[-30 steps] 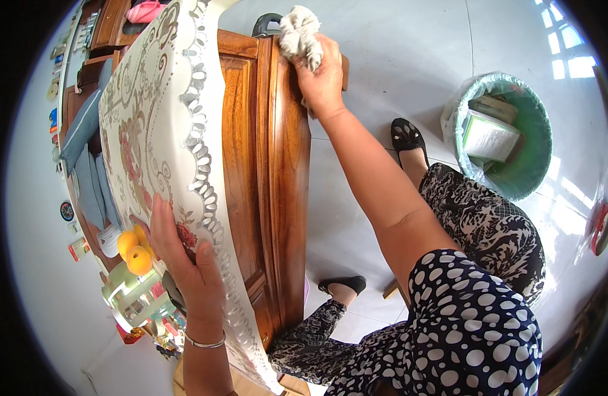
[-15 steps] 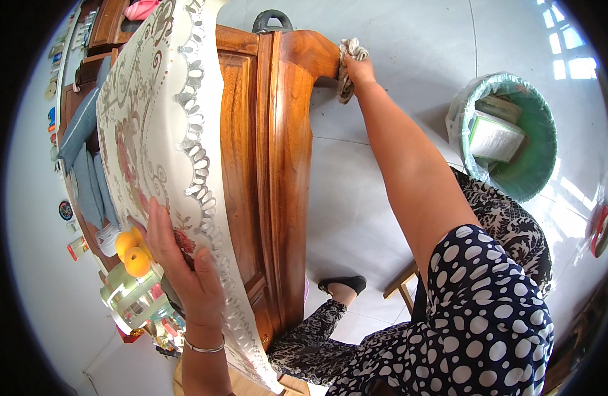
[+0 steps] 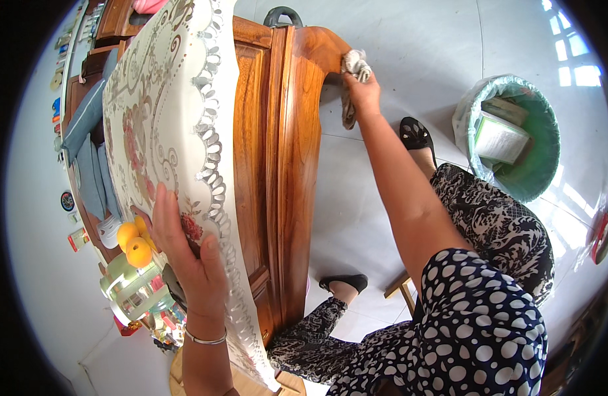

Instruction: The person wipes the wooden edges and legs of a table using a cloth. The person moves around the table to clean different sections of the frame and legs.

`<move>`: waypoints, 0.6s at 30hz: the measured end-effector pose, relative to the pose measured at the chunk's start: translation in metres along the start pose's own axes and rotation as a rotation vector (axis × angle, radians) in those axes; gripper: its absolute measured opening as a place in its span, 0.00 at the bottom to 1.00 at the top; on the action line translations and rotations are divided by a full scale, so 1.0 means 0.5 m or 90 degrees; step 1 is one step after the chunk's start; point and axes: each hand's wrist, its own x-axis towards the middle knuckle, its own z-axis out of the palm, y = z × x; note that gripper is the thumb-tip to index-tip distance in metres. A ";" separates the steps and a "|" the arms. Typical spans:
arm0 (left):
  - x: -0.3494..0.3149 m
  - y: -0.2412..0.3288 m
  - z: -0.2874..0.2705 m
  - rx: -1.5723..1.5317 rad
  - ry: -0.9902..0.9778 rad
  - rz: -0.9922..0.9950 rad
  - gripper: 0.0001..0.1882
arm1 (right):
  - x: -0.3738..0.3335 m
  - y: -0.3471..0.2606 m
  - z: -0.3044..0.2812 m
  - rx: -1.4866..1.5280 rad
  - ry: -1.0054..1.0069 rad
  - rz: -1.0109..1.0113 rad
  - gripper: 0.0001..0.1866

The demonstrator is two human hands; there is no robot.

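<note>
1. Rag (image 3: pixel 354 69) is bunched in our right hand (image 3: pixel 362 92), fingers closed round it, pressed on the far corner of the wooden cabinet (image 3: pixel 287 165).
2. Left hand (image 3: pixel 188 261) lies flat, fingers spread, on the flowery tablecloth (image 3: pixel 162 125), gripping nothing.
3. Oranges (image 3: pixel 134 243) sit just beside that hand.
4. Green basket (image 3: pixel 515 135) stands on the floor, well apart.

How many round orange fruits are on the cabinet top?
3 round orange fruits show, clustered beside the left hand near the cloth's edge; more may be hidden behind them.
</note>
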 end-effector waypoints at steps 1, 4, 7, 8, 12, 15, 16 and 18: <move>0.001 0.001 0.000 0.001 0.011 0.003 0.31 | -0.027 -0.036 0.010 -0.032 -0.031 -0.061 0.21; 0.014 0.008 0.003 0.006 0.026 0.025 0.30 | -0.070 -0.107 0.050 -0.121 -0.002 -0.312 0.21; 0.009 0.007 -0.002 0.024 0.017 0.020 0.30 | -0.143 -0.176 0.085 -0.236 -0.031 -0.511 0.22; 0.008 0.008 -0.002 0.019 0.021 0.015 0.30 | -0.150 -0.182 0.094 -0.262 -0.035 -0.502 0.21; 0.014 0.010 0.002 0.015 0.024 0.024 0.30 | -0.046 -0.110 0.097 -0.061 0.047 -0.426 0.20; 0.016 0.009 0.004 0.022 0.024 0.033 0.30 | 0.058 -0.041 0.051 -0.127 0.067 -0.165 0.23; 0.008 0.005 0.004 0.020 0.024 0.022 0.30 | 0.056 -0.033 0.047 -0.105 0.052 -0.106 0.24; 0.006 0.005 0.005 0.009 0.028 0.015 0.30 | 0.088 -0.003 0.024 -0.113 0.056 -0.029 0.27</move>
